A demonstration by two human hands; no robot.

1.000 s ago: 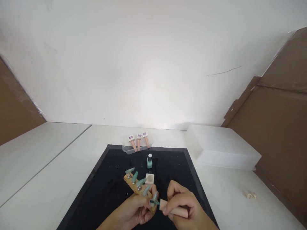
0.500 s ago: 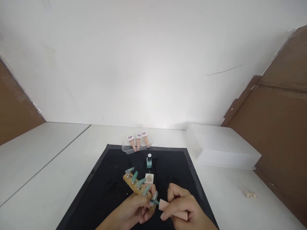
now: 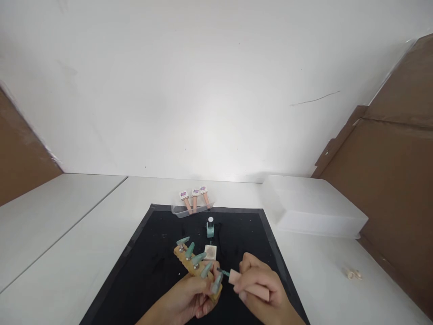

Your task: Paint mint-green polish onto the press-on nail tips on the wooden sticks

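Painting green nail tips above the mat

Over the mat's (image 3: 158,221) near part, the right hand (image 3: 267,293) pinches the brush (image 3: 233,276); the left hand (image 3: 189,295) grips the stand (image 3: 181,253). All five tips (image 3: 198,258) show green; the nearest looks paler, probably unfinished. Further coats: cannot tell. Mid-mat sits a green bottle (image 3: 210,231); a tray (image 3: 179,213) meets its far edge.

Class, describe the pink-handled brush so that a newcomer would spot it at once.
Start at the black mat and look to its near end. There, the right hand holds the brush, its tip towards the tan strip. Unlike the three pink-handled items in the clear tray, it is hand-held, with its dark, teal-tinged tip showing.
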